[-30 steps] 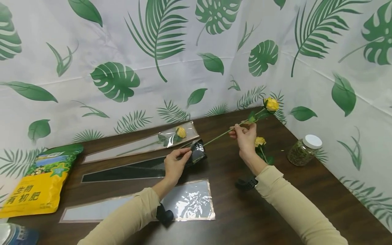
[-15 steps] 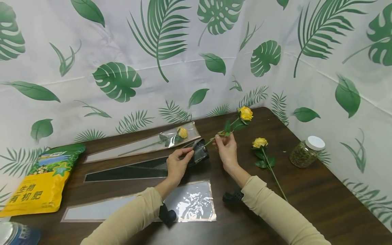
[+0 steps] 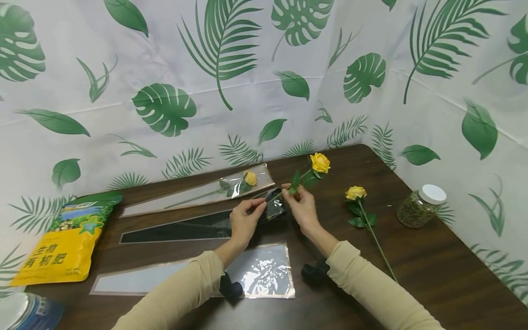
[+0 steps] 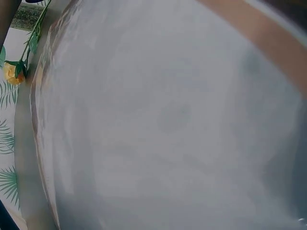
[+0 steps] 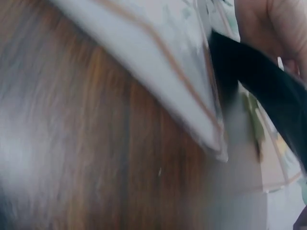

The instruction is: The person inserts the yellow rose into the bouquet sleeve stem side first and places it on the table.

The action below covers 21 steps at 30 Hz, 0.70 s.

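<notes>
In the head view my left hand [image 3: 244, 222] pinches the mouth of a long, tapered black flower sleeve [image 3: 177, 230], holding its upper layer raised. My right hand [image 3: 303, 210] pinches the green stem of a yellow rose [image 3: 320, 163] just below its leaves. The lower stem runs into the sleeve's mouth, and the bloom points up and right, outside it. The black sleeve [image 5: 264, 76] crosses the right wrist view as a dark band. A white-backed clear sleeve [image 4: 168, 120] fills most of the left wrist view, hiding the left hand's fingers.
Behind lies a clear sleeve [image 3: 268, 175] with a yellow rose [image 3: 250, 178] inside. Another white sleeve [image 3: 284, 275] lies in front. To the right are a loose yellow rose [image 3: 355, 193] and a lidded jar [image 3: 418, 208]. A yellow fertilizer bag [image 3: 62, 252] and a can [image 3: 41, 314] stand left.
My right hand has moved left toward the black sleeve, sliding the rose's stem deeper into its mouth. My left hand keeps pinching the sleeve's edge.
</notes>
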Tool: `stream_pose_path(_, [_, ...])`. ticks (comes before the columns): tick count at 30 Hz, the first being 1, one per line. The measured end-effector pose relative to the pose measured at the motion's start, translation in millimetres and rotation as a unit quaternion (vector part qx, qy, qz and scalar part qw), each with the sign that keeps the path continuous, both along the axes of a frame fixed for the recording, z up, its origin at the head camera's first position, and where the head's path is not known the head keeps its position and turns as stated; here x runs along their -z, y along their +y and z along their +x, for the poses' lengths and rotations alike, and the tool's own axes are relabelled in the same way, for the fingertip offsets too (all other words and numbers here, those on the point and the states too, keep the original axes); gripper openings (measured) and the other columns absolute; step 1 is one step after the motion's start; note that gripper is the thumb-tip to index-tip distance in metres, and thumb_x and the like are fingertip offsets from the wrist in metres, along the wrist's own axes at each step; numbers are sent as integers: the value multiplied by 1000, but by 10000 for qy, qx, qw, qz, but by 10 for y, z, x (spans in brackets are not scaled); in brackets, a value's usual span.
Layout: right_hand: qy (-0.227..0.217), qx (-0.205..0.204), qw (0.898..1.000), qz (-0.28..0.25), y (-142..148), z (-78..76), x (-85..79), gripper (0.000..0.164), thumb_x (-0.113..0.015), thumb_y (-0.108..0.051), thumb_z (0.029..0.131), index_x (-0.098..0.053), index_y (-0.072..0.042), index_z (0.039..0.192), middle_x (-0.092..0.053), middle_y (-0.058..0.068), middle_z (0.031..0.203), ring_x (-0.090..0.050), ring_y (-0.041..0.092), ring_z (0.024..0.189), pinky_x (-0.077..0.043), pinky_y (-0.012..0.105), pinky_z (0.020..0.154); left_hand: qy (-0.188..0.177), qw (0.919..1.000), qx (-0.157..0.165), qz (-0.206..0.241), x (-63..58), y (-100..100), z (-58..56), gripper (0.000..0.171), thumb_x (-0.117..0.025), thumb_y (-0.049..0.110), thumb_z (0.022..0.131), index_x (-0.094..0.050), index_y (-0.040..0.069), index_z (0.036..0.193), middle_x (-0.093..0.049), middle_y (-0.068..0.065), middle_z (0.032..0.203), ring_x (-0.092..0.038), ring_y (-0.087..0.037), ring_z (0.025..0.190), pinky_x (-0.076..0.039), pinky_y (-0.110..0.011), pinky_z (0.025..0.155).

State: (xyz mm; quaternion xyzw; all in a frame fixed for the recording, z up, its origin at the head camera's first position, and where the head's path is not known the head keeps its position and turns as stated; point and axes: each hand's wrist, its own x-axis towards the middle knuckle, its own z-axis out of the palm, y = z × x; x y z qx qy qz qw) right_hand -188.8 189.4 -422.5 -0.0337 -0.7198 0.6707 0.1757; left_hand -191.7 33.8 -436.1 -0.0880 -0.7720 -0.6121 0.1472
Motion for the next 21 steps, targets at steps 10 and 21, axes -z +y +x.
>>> stream_pose_path(10, [480, -41, 9987, -180, 143, -27, -66, 36, -52, -16, 97, -48, 6, 125, -65, 24, 95, -67, 11, 67, -54, 24, 62, -133, 9998, -113, 92, 12, -36, -3, 12, -75, 14, 79, -75, 8, 89, -73, -6, 91, -67, -18, 87, -47, -21, 78])
stream_pose_path(21, [495, 405, 9913, -1153, 101, -41, -85, 15, -57, -4, 92, -51, 3, 104, -67, 0, 75, -65, 8, 60, -54, 25, 58, 38, 9999, -61, 94, -10, -25, 4, 12, -75, 14, 79, -75, 8, 89, -73, -6, 91, -66, -17, 85, -47, -18, 74])
